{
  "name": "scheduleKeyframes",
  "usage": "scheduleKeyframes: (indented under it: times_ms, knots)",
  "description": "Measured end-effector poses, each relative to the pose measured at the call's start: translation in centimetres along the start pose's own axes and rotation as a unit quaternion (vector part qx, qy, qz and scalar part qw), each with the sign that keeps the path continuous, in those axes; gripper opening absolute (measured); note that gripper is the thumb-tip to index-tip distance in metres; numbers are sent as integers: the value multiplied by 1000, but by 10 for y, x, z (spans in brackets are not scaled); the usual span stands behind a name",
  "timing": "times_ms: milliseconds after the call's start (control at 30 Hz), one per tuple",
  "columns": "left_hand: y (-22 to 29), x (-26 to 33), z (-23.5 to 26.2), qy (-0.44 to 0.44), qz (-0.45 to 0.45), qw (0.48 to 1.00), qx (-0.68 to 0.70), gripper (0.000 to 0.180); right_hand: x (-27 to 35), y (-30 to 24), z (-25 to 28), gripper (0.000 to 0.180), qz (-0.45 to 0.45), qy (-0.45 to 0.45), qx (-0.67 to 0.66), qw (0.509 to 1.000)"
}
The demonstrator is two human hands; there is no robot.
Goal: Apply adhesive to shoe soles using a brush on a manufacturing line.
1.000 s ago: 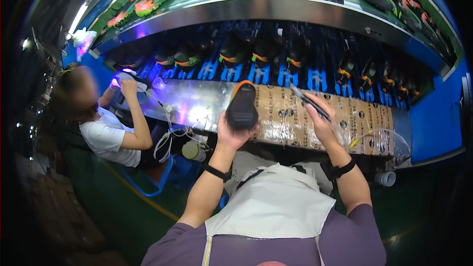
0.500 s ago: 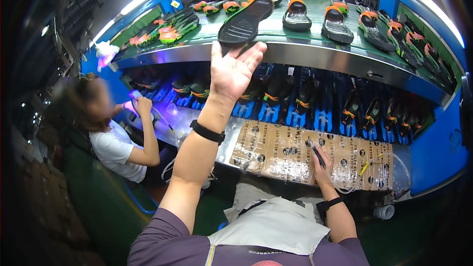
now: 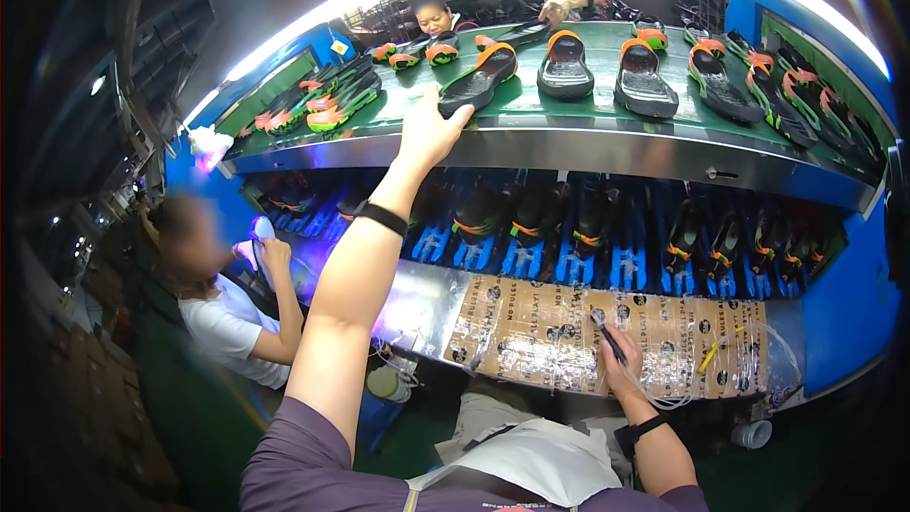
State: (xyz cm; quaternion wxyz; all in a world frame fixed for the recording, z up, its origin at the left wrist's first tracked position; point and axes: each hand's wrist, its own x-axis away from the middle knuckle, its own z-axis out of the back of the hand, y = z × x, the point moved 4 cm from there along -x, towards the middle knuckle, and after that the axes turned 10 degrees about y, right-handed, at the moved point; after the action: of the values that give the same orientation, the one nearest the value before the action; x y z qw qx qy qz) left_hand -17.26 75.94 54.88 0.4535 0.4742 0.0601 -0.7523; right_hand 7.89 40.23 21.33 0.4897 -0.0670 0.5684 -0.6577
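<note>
My left hand (image 3: 427,130) reaches up to the green conveyor belt (image 3: 531,109). Its fingertips grip the near end of a black shoe sole with an orange rim (image 3: 481,79), which lies tilted on the belt's front edge. My right hand (image 3: 616,370) rests low on the cardboard-covered bench (image 3: 521,322) and holds a thin dark pen-like tool (image 3: 607,335) pointing up and left.
More black and orange soles (image 3: 645,81) ride the belt, with two people at its far side. Under the belt, shoes sit on blue holders (image 3: 578,246). A seated person (image 3: 227,308) works at my left. A yellow tool (image 3: 709,356) lies on the bench.
My left hand lifted the sole from the bench up to the belt and set it down on the front edge. My right hand stayed on the bench with its tool.
</note>
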Motion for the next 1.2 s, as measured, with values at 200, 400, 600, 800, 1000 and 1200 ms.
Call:
scheduleKeyframes:
  times_ms: [200,400,600,800,1000,1200]
  knots:
    - [-25,-45,-32,-49,80,993,71,88,-2,-3,2,31,-8,18,-20,1000]
    - [-158,-76,-6,8,-108,901,-420,54,-3,-2,2,32,-3,23,-12,1000]
    - [-260,-88,44,-109,-84,868,-476,35,-9,-7,1,32,-4,14,-26,1000]
    - [-162,-86,66,-84,-83,979,-164,29,-4,-8,1,31,-14,24,-36,999]
    - [-240,-73,104,-30,25,956,-291,54,-8,-12,-1,31,-4,7,-48,999]
    - [-249,22,63,102,284,913,276,78,-5,-10,-4,29,37,16,-25,999]
